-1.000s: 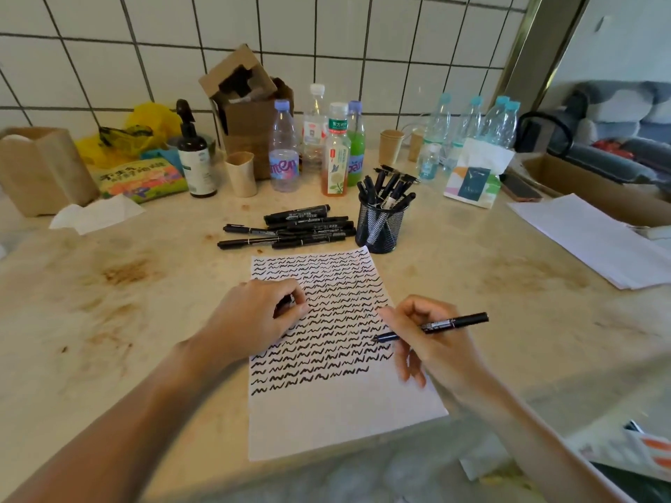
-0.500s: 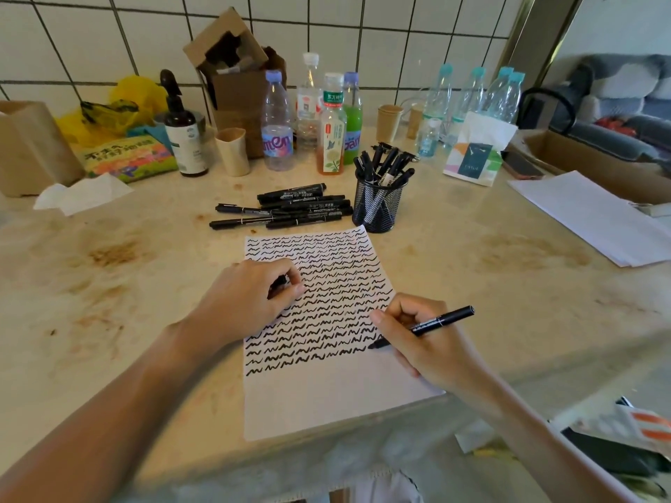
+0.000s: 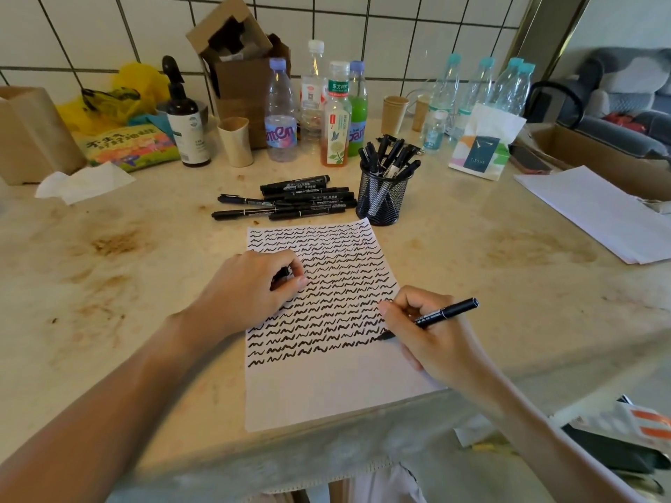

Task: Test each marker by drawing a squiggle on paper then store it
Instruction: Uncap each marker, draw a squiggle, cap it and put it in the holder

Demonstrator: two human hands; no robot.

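A white sheet of paper (image 3: 326, 390) lies in front of me, covered in rows of black squiggles down to about two thirds. My right hand (image 3: 425, 335) grips a black marker (image 3: 446, 314) with its tip touching the paper at the right end of a lower row. My left hand (image 3: 250, 288) rests on the sheet's left part, fingers curled around a small black marker cap (image 3: 282, 275). Several black markers (image 3: 290, 201) lie in a pile beyond the paper. A black mesh cup (image 3: 381, 201) to their right holds several more.
Bottles (image 3: 279, 114), paper cups (image 3: 236, 141), a dark pump bottle (image 3: 185, 118) and a cardboard box (image 3: 247, 67) line the tiled wall. A tissue pack (image 3: 479, 147) stands at the back right. Blank sheets (image 3: 599, 212) lie at the right. The table's front edge runs just below the paper.
My right hand lowered the marker from hovering to the paper and its tip now touches the right end of a lower row. My left hand stayed on the sheet.
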